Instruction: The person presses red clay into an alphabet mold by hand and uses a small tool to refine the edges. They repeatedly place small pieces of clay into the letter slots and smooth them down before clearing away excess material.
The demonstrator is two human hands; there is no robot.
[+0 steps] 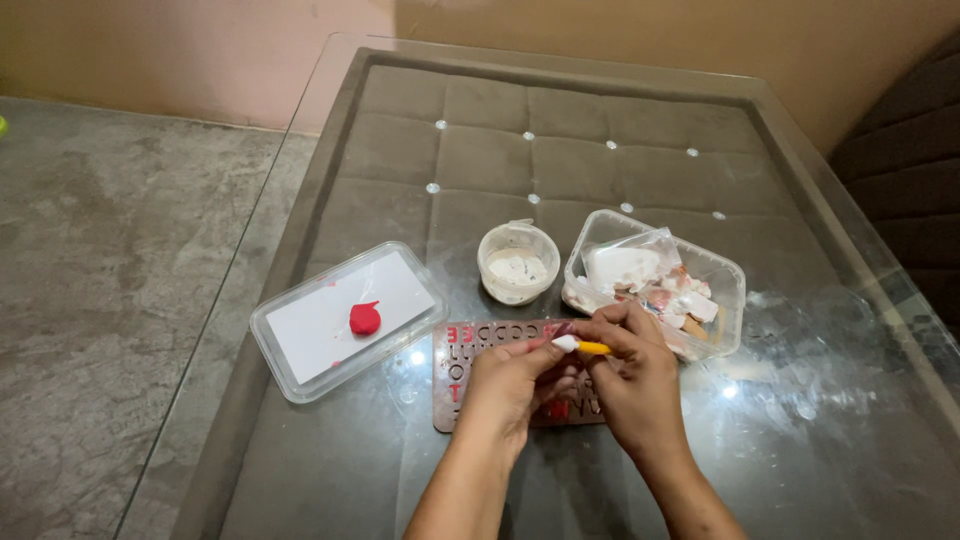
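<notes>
Head view showed the right hand (632, 368) pinching a small tool (580, 346), yellow with a white tip; the left hand (508, 385) held the brown letter mould (470, 372).

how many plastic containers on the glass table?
3. A flat clear lid or tray holding a red clay lump sits at left; a small round white tub in the middle; a clear rectangular box of scraps at right, behind the hands.

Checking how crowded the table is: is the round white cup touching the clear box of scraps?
Apart. The head view shows a strip of glass table between the round white cup and the clear box.
</notes>
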